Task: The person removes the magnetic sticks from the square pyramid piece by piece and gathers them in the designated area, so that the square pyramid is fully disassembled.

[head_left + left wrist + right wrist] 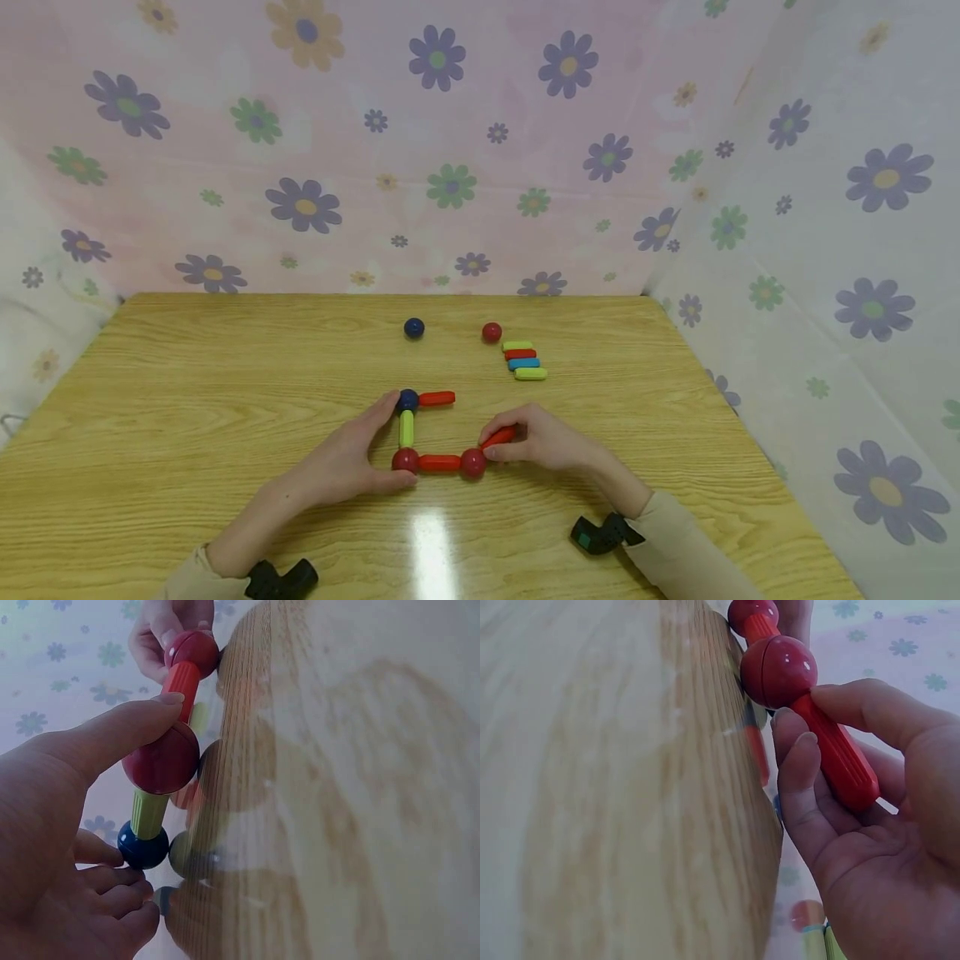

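Observation:
A toy frame of balls and rods lies on the table: a blue ball (pixel 408 401), a yellow-green rod (pixel 407 429), a red ball (pixel 161 759), a red rod (pixel 438 463) and a second red ball (pixel 473 462). Another red rod (pixel 437 398) sticks out rightward from the blue ball. My left hand (pixel 330 462) holds the frame's left side, thumb on the near red ball and fingertips at the blue one. Between thumb and fingers, my right hand (pixel 551 440) pinches a loose-ended red rod (pixel 838 756), its end against the second red ball.
Farther back on the wooden table (pixel 225 358) sit a blue ball (pixel 414 327) and a red ball (pixel 492 332). Beside them lies a slanted row of rods: yellow-green (pixel 531 374), blue (pixel 524 364), red (pixel 521 354) and another yellow-green. Flowered cloth (pixel 360 167) hangs behind and at the sides.

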`<state>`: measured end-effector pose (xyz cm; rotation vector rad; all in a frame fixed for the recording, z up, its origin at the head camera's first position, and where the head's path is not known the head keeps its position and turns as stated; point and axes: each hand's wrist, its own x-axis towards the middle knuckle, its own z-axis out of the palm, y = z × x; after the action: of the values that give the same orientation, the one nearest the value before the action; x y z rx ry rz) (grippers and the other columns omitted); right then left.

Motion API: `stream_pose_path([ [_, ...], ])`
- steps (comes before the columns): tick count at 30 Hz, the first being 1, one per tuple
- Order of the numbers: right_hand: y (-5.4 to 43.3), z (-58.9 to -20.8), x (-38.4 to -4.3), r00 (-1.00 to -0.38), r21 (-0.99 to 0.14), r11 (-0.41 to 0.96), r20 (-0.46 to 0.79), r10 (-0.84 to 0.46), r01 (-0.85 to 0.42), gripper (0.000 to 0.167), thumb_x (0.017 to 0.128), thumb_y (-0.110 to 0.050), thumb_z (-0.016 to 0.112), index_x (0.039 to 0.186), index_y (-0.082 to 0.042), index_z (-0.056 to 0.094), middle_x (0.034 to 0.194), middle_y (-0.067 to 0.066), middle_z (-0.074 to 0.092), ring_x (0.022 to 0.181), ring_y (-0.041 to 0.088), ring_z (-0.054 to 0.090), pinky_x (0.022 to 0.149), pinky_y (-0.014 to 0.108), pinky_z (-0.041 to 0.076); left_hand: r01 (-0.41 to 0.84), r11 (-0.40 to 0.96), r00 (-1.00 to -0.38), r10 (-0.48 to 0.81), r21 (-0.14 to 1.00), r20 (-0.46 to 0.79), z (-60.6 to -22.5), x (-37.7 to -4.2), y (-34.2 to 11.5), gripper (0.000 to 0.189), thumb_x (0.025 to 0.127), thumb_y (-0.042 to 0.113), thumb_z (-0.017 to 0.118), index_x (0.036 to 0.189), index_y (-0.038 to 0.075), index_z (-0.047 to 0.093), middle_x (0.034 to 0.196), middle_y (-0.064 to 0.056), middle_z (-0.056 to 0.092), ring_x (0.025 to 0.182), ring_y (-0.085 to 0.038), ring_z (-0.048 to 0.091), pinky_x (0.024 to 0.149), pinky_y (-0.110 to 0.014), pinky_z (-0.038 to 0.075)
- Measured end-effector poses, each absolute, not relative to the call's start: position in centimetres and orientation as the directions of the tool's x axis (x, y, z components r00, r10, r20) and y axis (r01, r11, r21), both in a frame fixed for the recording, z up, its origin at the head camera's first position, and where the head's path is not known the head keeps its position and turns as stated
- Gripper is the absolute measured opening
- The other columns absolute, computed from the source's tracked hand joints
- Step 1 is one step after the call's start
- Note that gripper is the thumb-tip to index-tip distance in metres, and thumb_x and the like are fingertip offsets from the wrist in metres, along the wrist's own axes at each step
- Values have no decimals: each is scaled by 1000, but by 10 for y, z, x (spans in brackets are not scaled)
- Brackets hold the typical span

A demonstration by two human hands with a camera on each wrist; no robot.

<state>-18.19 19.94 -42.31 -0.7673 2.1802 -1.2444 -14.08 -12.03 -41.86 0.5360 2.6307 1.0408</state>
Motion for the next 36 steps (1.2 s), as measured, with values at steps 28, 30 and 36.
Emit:
stream_pose_path([
  [28,209,-426,-192,-910,-893,433,-74,-408,-122,28,87,-28,79,111,-15,76,105,2,73,92,18,64,77,27,54,226,673,-896,428,704,-122,-420,-142,-122,119,75,63,78,162,13,15,166,-14,21,150,-38,24,117,-60,29],
  [30,212,-424,-195,-931,-886,449,-61,-359,-115,28,87,-27,79,112,-15,76,109,1,73,100,18,63,84,25,52,224,673,-896,427,705,-123,-420,-142,-122,118,75,63,78,162,13,15,166,-14,21,150,-38,24,117,-60,29],
  [36,229,-424,-205,-951,-871,467,2,-308,-153,25,93,-15,71,118,-8,74,119,10,70,110,22,60,88,21,50,225,676,-896,426,702,-123,-420,-142,-121,118,75,63,78,162,13,15,166,-14,21,150,-38,24,117,-60,29],
])
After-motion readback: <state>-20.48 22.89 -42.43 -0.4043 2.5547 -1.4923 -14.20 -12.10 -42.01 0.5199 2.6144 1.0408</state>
